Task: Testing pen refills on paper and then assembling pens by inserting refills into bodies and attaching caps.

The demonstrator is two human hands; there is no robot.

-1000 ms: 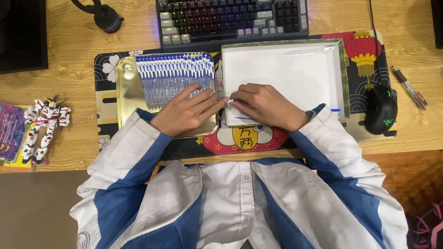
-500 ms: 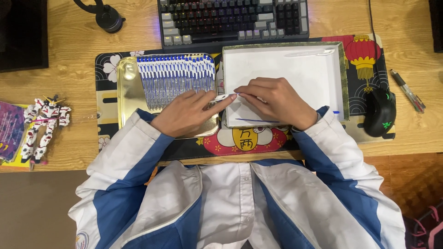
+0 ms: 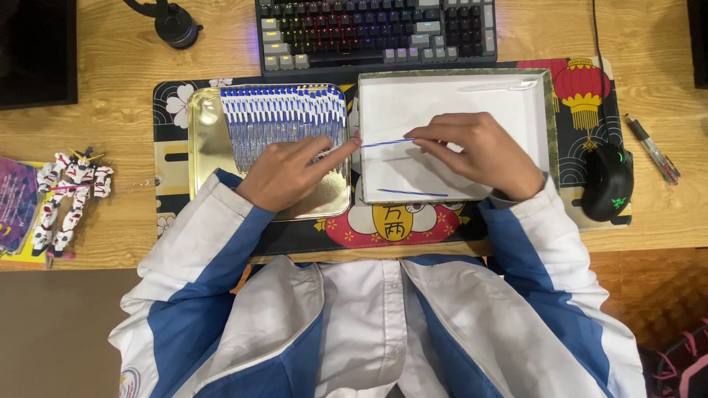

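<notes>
Compared with half a second ago, the two hands stand farther apart, and a thin blue ink refill (image 3: 389, 143) is now drawn out between them; before, the fingertips met at one spot. The left hand (image 3: 284, 175) pinches a clear plastic pen barrel (image 3: 341, 147) at the gap between the two trays; the right hand (image 3: 481, 151) pinches the other end of the refill above the shallow white rectangular tray (image 3: 531, 110). A second blue refill (image 3: 413, 193) lies loose on the white tray floor near its front wall.

The barrel is partly covered by the left fingers, and whether the refill tip sits inside it cannot be made out. The right fingers hide the far end of the refill.

A glossy gold metal tray (image 3: 203, 136) holds a dense fanned row of blue-and-clear pens (image 3: 284, 114). Both trays rest on a patterned desk mat (image 3: 169, 96) laid on the wood-grain desk (image 3: 110, 133), below a backlit keyboard (image 3: 376, 29). A black mouse (image 3: 608, 180) sits just right of the white tray.
</notes>
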